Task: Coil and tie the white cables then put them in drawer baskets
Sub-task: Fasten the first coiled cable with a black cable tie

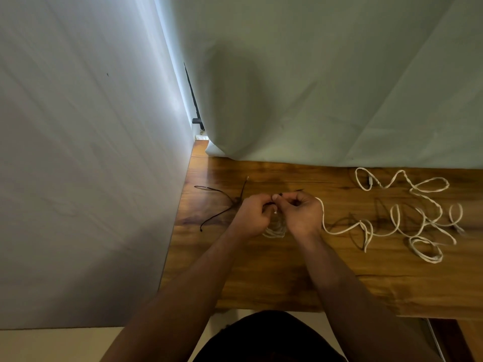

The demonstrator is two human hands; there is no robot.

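The left grip [252, 214] and right grip [300, 215] are held curled together, forearms reaching forward. A thin black tie [270, 203] is pinched between them over one coiled white cable [274, 229] on the wooden surface [261, 270]. A loose white cable [337, 233] is tangled rightward, its strands uncountable. About three spare black ties [236, 203] are crossed at left.

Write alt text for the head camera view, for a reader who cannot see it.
The left hand and right hand pinch a black tie over a small coil of white cable at a wooden table. To the right sprawls loose white cable; to the left lie spare black ties.
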